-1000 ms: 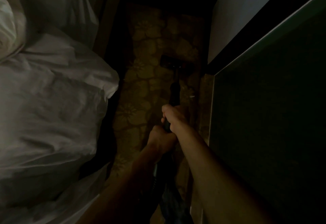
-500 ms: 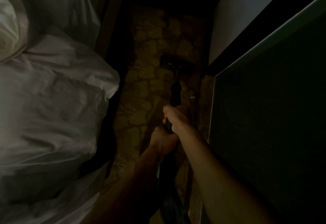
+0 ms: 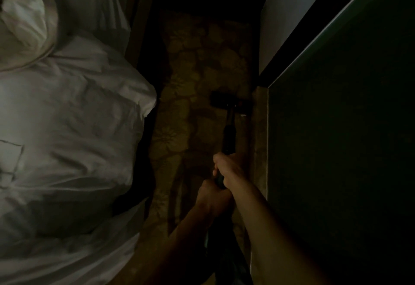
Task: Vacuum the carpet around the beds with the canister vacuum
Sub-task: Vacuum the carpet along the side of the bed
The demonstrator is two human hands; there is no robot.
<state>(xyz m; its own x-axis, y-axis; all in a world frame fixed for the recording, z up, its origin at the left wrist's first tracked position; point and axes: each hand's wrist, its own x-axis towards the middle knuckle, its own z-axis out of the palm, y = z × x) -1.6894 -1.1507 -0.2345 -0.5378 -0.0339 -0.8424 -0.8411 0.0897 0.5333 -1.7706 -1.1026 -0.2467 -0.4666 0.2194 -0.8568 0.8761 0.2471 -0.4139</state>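
I think the job is partway done, though clean carpet looks the same as dirty here. The vacuum head (image 3: 226, 103) sits on the flowery carpet (image 3: 186, 96) between the bed (image 3: 67, 127) and a dark panel (image 3: 336, 150), close to the panel. The strip ahead (very dark) may be left to do. Both arms reach forward. The right hand (image 3: 228, 169) wraps its fingers (image 3: 216, 166) round the wand (image 3: 229, 136), and the left hand (image 3: 213, 197) grips it just behind.

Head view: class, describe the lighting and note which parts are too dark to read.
Head view: dim overall; white bedding at left is brightest; patterned carpet faintly lit; vacuum wand and floor head are mere dark shapes; the aisle's far end is black.
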